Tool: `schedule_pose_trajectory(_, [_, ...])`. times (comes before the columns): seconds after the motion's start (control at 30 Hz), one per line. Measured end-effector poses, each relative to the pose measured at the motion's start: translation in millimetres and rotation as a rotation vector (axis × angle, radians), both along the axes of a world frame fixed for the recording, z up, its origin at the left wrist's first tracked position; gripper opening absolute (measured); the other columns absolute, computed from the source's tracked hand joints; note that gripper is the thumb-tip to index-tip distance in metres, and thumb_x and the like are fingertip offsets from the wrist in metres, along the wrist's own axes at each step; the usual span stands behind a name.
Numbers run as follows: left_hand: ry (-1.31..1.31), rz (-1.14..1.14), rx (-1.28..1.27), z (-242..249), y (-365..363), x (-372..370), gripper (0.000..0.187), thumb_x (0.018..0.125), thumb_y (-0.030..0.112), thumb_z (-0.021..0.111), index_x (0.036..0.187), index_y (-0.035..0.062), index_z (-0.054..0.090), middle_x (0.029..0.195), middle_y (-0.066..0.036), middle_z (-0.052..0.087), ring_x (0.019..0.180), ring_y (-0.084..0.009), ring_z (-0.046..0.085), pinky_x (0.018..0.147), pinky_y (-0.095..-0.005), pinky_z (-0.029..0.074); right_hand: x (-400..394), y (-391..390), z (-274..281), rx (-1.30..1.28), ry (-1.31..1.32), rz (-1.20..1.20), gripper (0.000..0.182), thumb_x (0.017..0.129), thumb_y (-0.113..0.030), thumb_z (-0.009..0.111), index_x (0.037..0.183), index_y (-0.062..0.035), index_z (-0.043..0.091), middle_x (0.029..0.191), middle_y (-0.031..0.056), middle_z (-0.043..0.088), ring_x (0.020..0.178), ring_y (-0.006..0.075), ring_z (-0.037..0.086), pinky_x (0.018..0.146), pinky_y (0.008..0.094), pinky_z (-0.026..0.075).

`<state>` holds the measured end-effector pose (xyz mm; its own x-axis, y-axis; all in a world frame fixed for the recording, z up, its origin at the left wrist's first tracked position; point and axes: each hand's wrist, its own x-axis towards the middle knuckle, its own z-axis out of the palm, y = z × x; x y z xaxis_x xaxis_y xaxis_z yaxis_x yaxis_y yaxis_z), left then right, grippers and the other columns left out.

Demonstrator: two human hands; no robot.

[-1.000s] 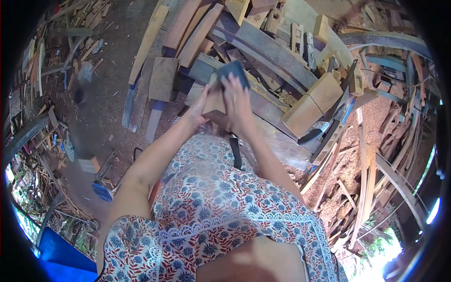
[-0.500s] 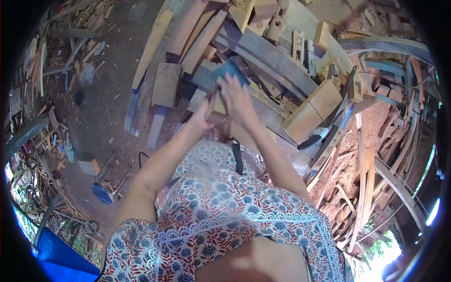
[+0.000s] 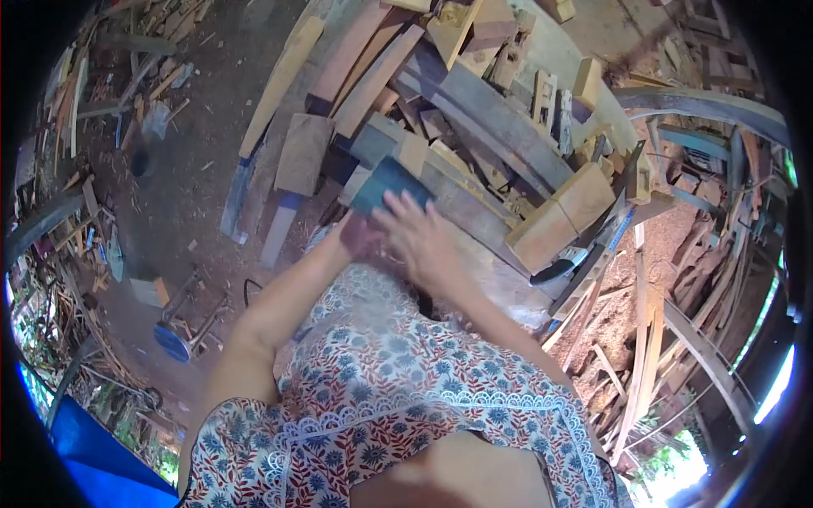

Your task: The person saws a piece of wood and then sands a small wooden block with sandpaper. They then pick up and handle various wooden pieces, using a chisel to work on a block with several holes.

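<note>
A dark teal sheet (image 3: 388, 181), looking like sandpaper, is tilted above the near side of the workbench. My right hand (image 3: 415, 237) is blurred, its fingers slightly apart and laid over the sheet's near edge. Close beside it, my left hand (image 3: 362, 235) is in shadow under the sheet's lower left corner. Its fingers are mostly hidden, and whatever it grips is covered by the sheet and my right hand. A small pale wood piece (image 3: 412, 153) lies on the bench just beyond the sheet.
Long planks (image 3: 487, 114) and a squared beam (image 3: 561, 216) lie across the bench. A saw with a black-and-white handle (image 3: 561, 264) rests at the right. A thick block (image 3: 304, 154) stands left of my hands. A blue-topped stool (image 3: 173, 341) is on the floor; wood shavings (image 3: 611, 317) spread at right.
The teal sheet and my right hand have come down toward my body. The wooden block seen in my left hand earlier is now out of sight. My left hand has slipped into shadow.
</note>
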<state>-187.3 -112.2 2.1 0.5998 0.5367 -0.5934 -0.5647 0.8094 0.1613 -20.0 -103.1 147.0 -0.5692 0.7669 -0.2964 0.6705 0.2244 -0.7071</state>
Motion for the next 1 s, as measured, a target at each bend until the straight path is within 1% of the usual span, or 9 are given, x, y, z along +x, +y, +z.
schedule_pose_trajectory(0.07, [0.151, 0.014, -0.298, 37.8, 32.2, 25.9, 0.041, 0.090, 0.039, 0.041, 0.118, 0.0090, 0.047, 0.111, -0.011, 0.054, 0.098, -0.0238, 0.057, 0.081, -0.0374, 0.049, 9.9, 28.0, -59.2, 0.286, -0.099, -0.161, 0.044, 0.090, -0.024, 0.040, 0.132, -0.0142, 0.035, 0.138, 0.0112, 0.031, 0.129, 0.0309, 0.025, 0.102, 0.0523, 0.019])
schedule_pose_trajectory(0.13, [0.108, 0.048, -0.291, 24.5, 25.7, 21.2, 0.039, 0.091, 0.038, 0.040, 0.117, 0.0097, 0.048, 0.107, -0.009, 0.056, 0.091, -0.0219, 0.059, 0.079, -0.0366, 0.050, 18.8, 68.8, -107.3, 0.172, -0.106, -0.270, 0.043, 0.091, -0.028, 0.037, 0.131, -0.0149, 0.036, 0.137, 0.0105, 0.033, 0.128, 0.0319, 0.027, 0.101, 0.0536, 0.020])
schedule_pose_trajectory(0.27, [-0.023, 0.218, -0.423, 13.5, 29.9, 18.0, 0.045, 0.090, 0.045, 0.040, 0.121, 0.0128, 0.045, 0.113, -0.008, 0.054, 0.102, -0.0216, 0.055, 0.084, -0.0434, 0.047, -9.2, 90.0, -94.6, 0.027, 0.014, -0.358, 0.042, 0.092, -0.033, 0.033, 0.130, -0.0155, 0.036, 0.136, 0.0103, 0.034, 0.126, 0.0330, 0.029, 0.099, 0.0546, 0.022])
schedule_pose_trajectory(0.4, [0.377, 0.017, -0.073, 65.9, 59.0, 12.9, 0.042, 0.091, 0.042, 0.039, 0.122, 0.0133, 0.045, 0.117, -0.009, 0.052, 0.105, -0.0232, 0.053, 0.088, -0.0400, 0.045, -27.0, 90.1, -100.0, 0.106, -0.002, -0.359, 0.042, 0.093, -0.034, 0.031, 0.130, -0.0162, 0.036, 0.137, 0.0101, 0.033, 0.126, 0.0334, 0.029, 0.099, 0.0529, 0.024])
schedule_pose_trajectory(0.47, [0.047, 0.061, -0.115, 78.0, 65.4, 10.1, 0.046, 0.089, 0.045, 0.040, 0.124, 0.0139, 0.043, 0.119, -0.010, 0.051, 0.107, -0.0240, 0.051, 0.091, -0.0422, 0.042, -31.2, 90.9, -104.5, 0.052, 0.144, -0.374, 0.042, 0.093, -0.033, 0.030, 0.130, -0.0157, 0.037, 0.137, 0.0124, 0.033, 0.126, 0.0343, 0.029, 0.099, 0.0531, 0.024])
schedule_pose_trajectory(0.67, [0.050, 0.125, -0.141, 66.7, 59.5, 7.1, 0.065, 0.081, 0.062, 0.039, 0.120, 0.0113, 0.047, 0.115, -0.011, 0.053, 0.106, -0.0269, 0.051, 0.087, -0.0448, 0.044, -19.7, 20.8, -43.0, -0.149, 0.252, -0.378, 0.041, 0.094, -0.028, 0.031, 0.131, -0.0128, 0.036, 0.137, 0.0170, 0.031, 0.127, 0.0341, 0.027, 0.102, 0.0485, 0.022])
schedule_pose_trajectory(0.73, [0.422, -0.003, -0.140, 108.3, 63.3, 7.8, 0.067, 0.079, 0.065, 0.041, 0.118, 0.0121, 0.049, 0.113, -0.011, 0.055, 0.097, -0.0282, 0.057, 0.079, -0.0466, 0.048, -14.0, -17.7, -16.3, -0.105, 0.171, -0.285, 0.041, 0.093, -0.026, 0.032, 0.131, -0.0112, 0.036, 0.136, 0.0173, 0.032, 0.126, 0.0341, 0.028, 0.101, 0.0467, 0.024])
schedule_pose_trajectory(0.87, [0.185, -0.012, -0.130, 44.7, 51.6, -3.5, 0.062, 0.080, 0.062, 0.044, 0.117, 0.0139, 0.051, 0.114, -0.010, 0.055, 0.094, -0.0236, 0.059, 0.082, -0.0423, 0.048, -17.7, 22.0, -69.1, -0.242, 0.214, -0.412, 0.041, 0.093, -0.025, 0.033, 0.132, -0.0132, 0.035, 0.136, 0.0166, 0.033, 0.123, 0.0350, 0.032, 0.098, 0.0494, 0.028])
schedule_pose_trajectory(1.0, [0.308, -0.016, -0.180, 66.6, 51.9, 3.2, 0.059, 0.081, 0.056, 0.048, 0.124, 0.0161, 0.046, 0.114, -0.009, 0.055, 0.096, -0.0221, 0.058, 0.082, -0.0412, 0.048, -17.1, 44.6, -98.4, -0.118, 0.183, -0.540, 0.042, 0.092, -0.024, 0.035, 0.132, -0.0141, 0.034, 0.136, 0.0167, 0.032, 0.124, 0.0354, 0.032, 0.097, 0.0490, 0.028])
